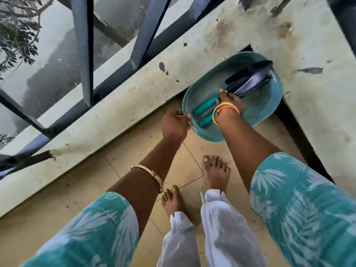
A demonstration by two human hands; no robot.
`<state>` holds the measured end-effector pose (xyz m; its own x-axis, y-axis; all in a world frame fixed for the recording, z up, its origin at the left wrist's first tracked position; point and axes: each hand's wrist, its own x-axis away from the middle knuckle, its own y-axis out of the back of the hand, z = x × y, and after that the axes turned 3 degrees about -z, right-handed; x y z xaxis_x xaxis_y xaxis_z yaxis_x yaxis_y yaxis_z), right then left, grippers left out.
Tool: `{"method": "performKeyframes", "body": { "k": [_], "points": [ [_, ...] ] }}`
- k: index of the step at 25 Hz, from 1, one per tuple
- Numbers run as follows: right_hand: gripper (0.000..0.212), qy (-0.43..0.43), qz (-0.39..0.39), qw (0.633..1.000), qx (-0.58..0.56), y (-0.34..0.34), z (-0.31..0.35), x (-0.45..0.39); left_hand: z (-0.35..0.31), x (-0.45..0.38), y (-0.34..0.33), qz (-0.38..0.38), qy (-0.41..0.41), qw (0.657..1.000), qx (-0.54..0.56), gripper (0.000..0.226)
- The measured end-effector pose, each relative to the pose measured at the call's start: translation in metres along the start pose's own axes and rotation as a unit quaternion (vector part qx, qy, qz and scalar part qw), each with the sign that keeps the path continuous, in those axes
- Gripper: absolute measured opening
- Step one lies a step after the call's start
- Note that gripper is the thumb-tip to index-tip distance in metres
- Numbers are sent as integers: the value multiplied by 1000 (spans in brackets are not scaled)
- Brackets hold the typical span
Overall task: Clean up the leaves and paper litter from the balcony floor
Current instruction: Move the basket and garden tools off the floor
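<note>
Hands at a teal tray of garden tools beside the balcony ledge

Left hand grips the tray's near-left rim, fingers curled over the edge; right hand reaches into the tray with its fingers bent down onto the teal-handled tools, though whether they close round a handle cannot be told. Dark trowel blades point toward the tray's far end. The tray sits tilted at the corner where the stained concrete ledge meets the tiled floor. Small dark bits of debris lie scattered on the tiles near the ledge, just left of the person's bare feet
</note>
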<state>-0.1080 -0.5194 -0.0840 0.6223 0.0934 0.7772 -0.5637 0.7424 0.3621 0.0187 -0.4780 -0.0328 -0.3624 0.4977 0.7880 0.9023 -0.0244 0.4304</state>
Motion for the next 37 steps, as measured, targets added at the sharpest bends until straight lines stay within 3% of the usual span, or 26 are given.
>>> {"method": "performKeyframes", "body": {
  "k": [5, 9, 11, 13, 16, 20, 22, 25, 31, 37],
  "points": [
    [24, 19, -6, 996, 83, -5, -2, 1, -1, 4, 5, 18, 7, 999, 34, 18],
    [44, 1, 3, 979, 204, 11, 11, 10, -6, 18, 6, -10, -32, 996, -83, 25],
    [40, 43, 19, 965, 259, 28, 19, 24, -12, 38, 9, -26, -62, 984, -163, 34],
    [28, 151, 32, 925, 347, 51, 26, 50, -18, 62, 20, -39, -111, 956, -269, 41],
    [25, 342, 77, 829, 436, 95, 42, 99, -27, 103, 56, -63, -210, 898, -380, 42],
    [40, 531, 119, 660, 518, 151, 59, 183, -29, 182, 113, -80, -323, 838, -432, 53],
    [51, 588, 94, 603, 531, 182, 65, 231, -26, 231, 138, -94, -343, 824, -441, 59],
    [56, 616, 66, 580, 529, 226, 77, 312, -8, 310, 179, -115, -366, 796, -468, 60],
    [60, 661, 78, 546, 509, 303, 99, 443, 6, 445, 260, -107, -346, 791, -493, 69],
    [63, 720, 104, 504, 466, 332, 128, 535, -27, 514, 323, -246, -384, 761, -461, 67]
  ]
}}
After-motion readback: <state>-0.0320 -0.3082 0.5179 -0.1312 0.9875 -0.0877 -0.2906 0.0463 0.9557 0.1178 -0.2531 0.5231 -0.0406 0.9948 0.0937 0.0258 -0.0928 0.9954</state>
